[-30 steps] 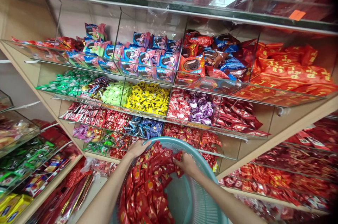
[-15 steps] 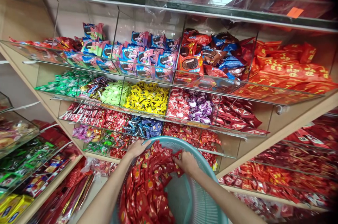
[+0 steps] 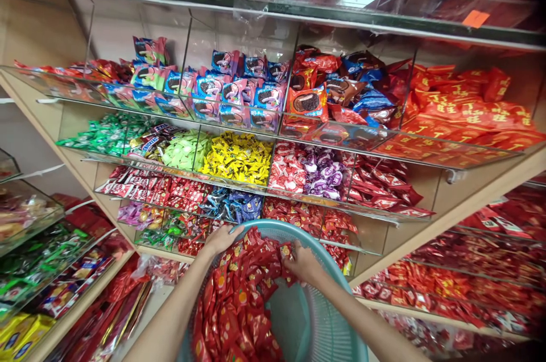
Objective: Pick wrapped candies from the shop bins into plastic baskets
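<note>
A teal plastic basket (image 3: 331, 271) stands below the shelves, tilted so that its inside faces me. Red wrapped candies (image 3: 241, 299) fill its left and middle part, and the floor of the basket shows at the right. My left hand (image 3: 222, 238) is closed over the far left rim. Inside the basket is my right hand (image 3: 303, 263), its fingers and thumb curled around some of the red candies at the heap's right edge. Part of its fingers is hidden by the packets.
Glass-fronted shelves hold yellow candies (image 3: 236, 160), cookie packs (image 3: 268, 94), orange-red packets (image 3: 464, 103) and green candies (image 3: 106, 133). The lower glass edge (image 3: 362, 248) lies just behind the basket. More stocked shelves flank both sides, with red packets (image 3: 469, 271) at right.
My right hand has shifted very slightly within the basket, still at the candies. My left hand stays on the rim.
</note>
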The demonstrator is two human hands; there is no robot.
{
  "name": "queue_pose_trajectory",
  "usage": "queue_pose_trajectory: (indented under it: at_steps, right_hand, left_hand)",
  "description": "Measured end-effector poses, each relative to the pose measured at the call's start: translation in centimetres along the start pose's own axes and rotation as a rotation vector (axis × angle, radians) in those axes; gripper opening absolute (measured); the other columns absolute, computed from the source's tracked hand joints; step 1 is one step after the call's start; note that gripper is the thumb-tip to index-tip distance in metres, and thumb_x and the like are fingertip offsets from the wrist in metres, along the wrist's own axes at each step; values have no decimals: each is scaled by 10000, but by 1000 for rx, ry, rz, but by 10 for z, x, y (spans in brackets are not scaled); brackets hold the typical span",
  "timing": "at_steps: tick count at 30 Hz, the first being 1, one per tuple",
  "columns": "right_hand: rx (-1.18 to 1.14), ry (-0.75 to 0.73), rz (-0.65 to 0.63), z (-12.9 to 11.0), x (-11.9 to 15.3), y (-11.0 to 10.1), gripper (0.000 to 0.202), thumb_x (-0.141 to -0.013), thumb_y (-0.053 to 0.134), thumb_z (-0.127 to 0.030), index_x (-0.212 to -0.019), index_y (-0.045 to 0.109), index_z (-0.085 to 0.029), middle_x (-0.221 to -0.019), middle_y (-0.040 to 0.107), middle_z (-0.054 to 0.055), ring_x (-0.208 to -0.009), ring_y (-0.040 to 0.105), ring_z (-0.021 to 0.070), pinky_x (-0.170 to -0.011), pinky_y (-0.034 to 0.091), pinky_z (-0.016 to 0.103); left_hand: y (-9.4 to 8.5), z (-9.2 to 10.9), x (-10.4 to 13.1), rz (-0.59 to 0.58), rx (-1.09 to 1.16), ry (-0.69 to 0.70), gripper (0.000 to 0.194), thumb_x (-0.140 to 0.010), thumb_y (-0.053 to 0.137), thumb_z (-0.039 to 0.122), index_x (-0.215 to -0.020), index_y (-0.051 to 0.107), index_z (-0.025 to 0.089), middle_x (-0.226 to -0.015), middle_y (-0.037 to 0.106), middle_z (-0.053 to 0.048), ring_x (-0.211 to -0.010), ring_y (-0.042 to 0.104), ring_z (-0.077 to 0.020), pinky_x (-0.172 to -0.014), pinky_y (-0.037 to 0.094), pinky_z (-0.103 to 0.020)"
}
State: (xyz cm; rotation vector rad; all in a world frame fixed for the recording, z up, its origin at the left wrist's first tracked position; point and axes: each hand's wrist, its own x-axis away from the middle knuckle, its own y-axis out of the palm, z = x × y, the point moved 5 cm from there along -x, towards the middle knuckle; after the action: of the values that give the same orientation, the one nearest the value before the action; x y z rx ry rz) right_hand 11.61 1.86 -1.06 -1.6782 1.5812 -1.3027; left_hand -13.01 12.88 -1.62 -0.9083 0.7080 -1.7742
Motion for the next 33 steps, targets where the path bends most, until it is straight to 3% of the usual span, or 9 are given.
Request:
queue_pose_trajectory:
  at_steps: [4, 10, 14, 17, 21, 24, 26, 29, 33]
  right_hand:
    - [260, -41, 144, 0, 12, -7, 437, -769, 465, -396, -1118, 421, -137, -921, 632, 154, -851, 605, 241, -662, 408, 284]
    - [222, -252, 6, -10, 16, 6, 248, -762, 467, -325, -967, 517, -195, -917, 632, 76, -867, 582, 193, -657, 361, 243]
    - [127, -313, 60, -16, 6, -15, 145, -742, 455, -239, -816, 568, -186, -778, 638, 40, -737, 577, 154, -605, 347, 219]
    - [-50, -374, 204, -17, -13, -49, 192, -787, 391, -248, -741, 567, -188, -666, 617, 3, -619, 552, 120, -579, 354, 202]
    - [-121, -220, 439, 6, -56, -83, 217, -792, 358, -211, -781, 572, -175, -720, 636, 26, -670, 578, 136, -640, 391, 212]
    - [-52, -149, 451, 14, -87, -84, 220, -766, 417, -201, -898, 585, -148, -901, 650, 84, -838, 593, 178, -742, 401, 236]
    - [15, -167, 446, 8, -101, -80, 288, -766, 461, -260, -994, 573, -122, -1029, 618, 137, -969, 560, 227, -820, 387, 276]
    - [137, -227, 399, -17, -117, -72, 402, -806, 433, -403, -1049, 568, -112, -1083, 595, 167, -1055, 515, 271, -900, 353, 331]
    - [94, -302, 299, -54, -140, -64, 421, -847, 361, -476, -1112, 547, -207, -1175, 560, 88, -1143, 449, 234, -968, 318, 332]
  left_hand:
    - [0, 0, 0, 5, -4, 1, 675, -667, 287, 752, -795, 638, 190, -915, 679, -76, -870, 607, -262, -664, 421, -270]
    - [1, -1, -1, 1, -4, 13, 670, -674, 279, 748, -784, 634, 191, -848, 680, -66, -809, 612, -244, -625, 407, -257]
    - [2, -2, -2, 5, -12, 25, 660, -683, 270, 742, -748, 630, 193, -812, 679, -58, -781, 613, -235, -613, 402, -253]
    - [1, -1, -1, 7, -13, 20, 667, -684, 269, 741, -759, 634, 189, -810, 680, -60, -786, 613, -234, -618, 402, -252]
    - [-1, 2, 2, 2, 8, 20, 686, -682, 267, 745, -802, 644, 184, -871, 681, -74, -841, 610, -243, -667, 412, -260]
    - [-2, 2, 2, 2, 20, 8, 718, -673, 258, 758, -828, 648, 175, -908, 677, -92, -868, 607, -256, -686, 417, -273]
    - [-2, 2, 2, 0, 27, 4, 718, -673, 263, 756, -833, 652, 174, -913, 679, -93, -872, 608, -257, -696, 419, -276]
    - [-2, 2, 3, -2, 48, 11, 680, -687, 282, 732, -844, 661, 189, -913, 687, -73, -875, 610, -243, -715, 422, -267]
    - [-2, 4, 5, 7, 49, 8, 632, -704, 300, 704, -841, 663, 205, -889, 694, -55, -865, 617, -240, -720, 426, -267]
